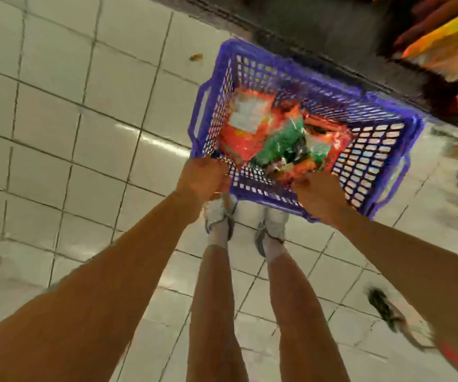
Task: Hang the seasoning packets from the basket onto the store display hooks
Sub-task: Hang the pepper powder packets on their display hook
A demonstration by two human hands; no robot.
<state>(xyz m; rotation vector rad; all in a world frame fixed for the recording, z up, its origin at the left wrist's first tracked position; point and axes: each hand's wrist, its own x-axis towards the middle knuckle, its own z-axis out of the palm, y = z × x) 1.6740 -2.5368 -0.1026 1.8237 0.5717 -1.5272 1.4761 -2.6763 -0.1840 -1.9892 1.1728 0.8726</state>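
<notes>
A blue plastic basket (371,150) with a lattice wall hangs over the tiled floor in front of my legs. Several seasoning packets (274,136), red, orange and green, lie jumbled inside it. My left hand (203,179) grips the basket's near rim at its left corner. My right hand (318,197) grips the same near rim further right. The picture is blurred, so the print on the packets cannot be read. No display hooks show clearly.
A dark shelf base (318,37) runs along the top right, with orange and red hanging goods (448,48) above it. White floor tiles (65,128) spread to the left. My two shoes (247,221) stand just under the basket. A dark scrap (384,307) lies on the floor at right.
</notes>
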